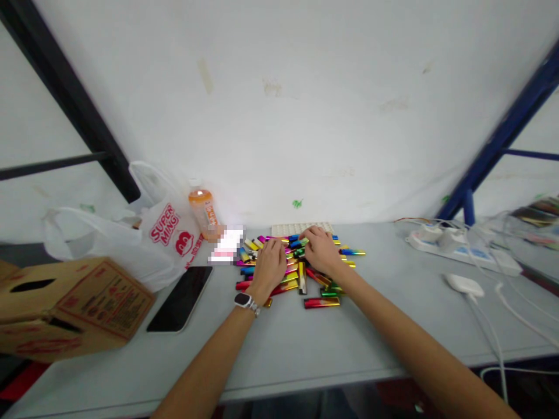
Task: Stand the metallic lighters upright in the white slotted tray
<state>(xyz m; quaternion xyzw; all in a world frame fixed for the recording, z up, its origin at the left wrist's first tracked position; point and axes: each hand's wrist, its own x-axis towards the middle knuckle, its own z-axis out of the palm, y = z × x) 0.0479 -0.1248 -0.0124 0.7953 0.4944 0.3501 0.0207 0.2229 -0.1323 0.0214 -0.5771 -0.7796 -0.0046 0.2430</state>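
A loose pile of shiny, many-coloured cigarette lighters (286, 286) is spread on the grey table. My left hand (271, 263), with a watch (245, 301) on its wrist, lies palm down over the left part of the pile, its fingers stretched forward and touching the lighters. Over the right part, my right hand (321, 249) has bent fingers closed at a green lighter (304, 242); its palm side is hidden. One red and gold lighter (322, 302) lies apart at the front. Behind the pile stands a pale gridded tray (301, 229), partly covered by my right hand.
On the left are a cardboard box (100, 302), a white plastic bag (148, 244), an orange drink bottle (203, 208) and a black phone (181, 299). A power strip (467, 254), a white adapter (464, 285) and cables lie on the right. A wall rises behind the table.
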